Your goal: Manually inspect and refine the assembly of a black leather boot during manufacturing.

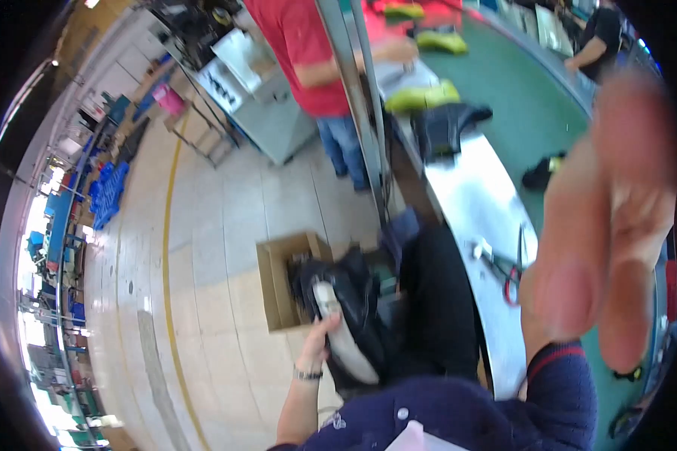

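Low in front of my body, my left hand [320, 344] is closed on the edge of a black and white shoe piece [344, 342]. Its long pale part faces up, and black material lies around it; its exact form is blurred. Part of it overlaps an open cardboard box [272, 289] on the floor side. My right hand [605, 225] is raised very close to the camera, large and smeared at the top finger. Its fingers are apart and nothing shows between them. Below it on the metal bench top [470, 177] lie red-handled scissors [511, 286].
A green conveyor belt [511, 83] runs along the right, with yellow-green shoe pieces [421, 96] and a black shoe piece [444, 128] beside it. A metal post [361, 98] stands ahead, near a person in a red shirt [297, 45]. Another person [598, 45] is across the belt.
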`<control>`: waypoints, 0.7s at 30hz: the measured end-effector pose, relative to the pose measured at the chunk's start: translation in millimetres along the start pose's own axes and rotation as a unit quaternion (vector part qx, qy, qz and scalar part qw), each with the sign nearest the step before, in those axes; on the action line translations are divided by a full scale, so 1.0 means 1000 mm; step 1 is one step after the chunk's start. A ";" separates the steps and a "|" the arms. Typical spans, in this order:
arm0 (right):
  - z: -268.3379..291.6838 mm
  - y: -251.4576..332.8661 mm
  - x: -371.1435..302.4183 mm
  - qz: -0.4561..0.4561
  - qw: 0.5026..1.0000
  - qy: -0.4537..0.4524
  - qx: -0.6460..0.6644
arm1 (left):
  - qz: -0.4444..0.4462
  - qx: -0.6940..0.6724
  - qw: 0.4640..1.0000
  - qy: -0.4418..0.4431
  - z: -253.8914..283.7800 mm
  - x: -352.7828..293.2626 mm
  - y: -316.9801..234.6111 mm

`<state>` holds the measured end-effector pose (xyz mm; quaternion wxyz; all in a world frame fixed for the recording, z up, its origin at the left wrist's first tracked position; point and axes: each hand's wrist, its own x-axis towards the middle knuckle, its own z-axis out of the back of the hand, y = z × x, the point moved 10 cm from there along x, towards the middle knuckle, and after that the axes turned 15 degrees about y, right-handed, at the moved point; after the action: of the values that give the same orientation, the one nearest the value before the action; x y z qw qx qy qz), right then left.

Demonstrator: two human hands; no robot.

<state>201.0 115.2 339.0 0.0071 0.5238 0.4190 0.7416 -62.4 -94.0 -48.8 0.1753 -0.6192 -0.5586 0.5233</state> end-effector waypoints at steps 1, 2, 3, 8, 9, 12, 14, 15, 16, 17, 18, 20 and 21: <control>0.004 0.004 0.012 0.019 1.000 0.005 -0.015 | -0.036 0.058 0.998 0.003 0.001 0.014 -0.005; -0.002 0.006 0.022 0.031 0.999 0.007 -0.025 | 0.011 0.008 1.000 0.019 -0.005 0.028 -0.004; 0.002 0.010 0.026 0.033 0.999 0.012 -0.028 | 0.066 -0.047 0.996 0.028 -0.010 0.025 0.003; 0.044 -0.001 -0.008 -0.051 0.995 -0.077 -0.033 | 0.088 -0.021 0.994 0.063 -0.019 0.032 -0.001; 0.052 -0.023 -0.025 -0.107 0.989 -0.087 -0.050 | 0.087 -0.007 0.994 0.068 -0.020 0.031 -0.007; 0.096 -0.110 -0.118 -0.300 0.938 -0.123 -0.120 | 0.072 0.029 0.995 0.067 -0.030 0.046 -0.026; 0.106 -0.154 -0.193 -0.459 0.844 -0.062 -0.271 | 0.072 0.037 0.996 0.043 -0.022 0.058 -0.031; 0.103 -0.170 -0.232 -0.471 0.809 -0.016 -0.351 | 0.081 0.024 0.994 0.075 -0.033 0.062 -0.037; 0.090 -0.180 -0.251 -0.490 0.761 0.063 -0.420 | 0.091 0.016 0.991 0.095 -0.030 0.071 -0.033; 0.080 -0.191 -0.271 -0.496 0.734 0.116 -0.449 | 0.117 -0.001 0.989 0.092 -0.028 0.079 -0.027; 0.075 -0.198 -0.288 -0.497 0.706 0.146 -0.483 | 0.116 0.023 0.989 0.092 -0.033 0.087 -0.028; 0.068 -0.208 -0.309 -0.492 0.671 0.186 -0.523 | 0.100 0.070 0.988 0.091 -0.044 0.090 -0.032; 0.067 -0.211 -0.312 -0.488 0.664 0.193 -0.533 | 0.100 0.080 0.988 0.080 -0.044 0.087 -0.035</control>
<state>303.3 153.0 -27.6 0.5651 -0.0032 0.1400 0.8130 -57.8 9.6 -42.4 0.2150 -0.6959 -0.4341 0.5302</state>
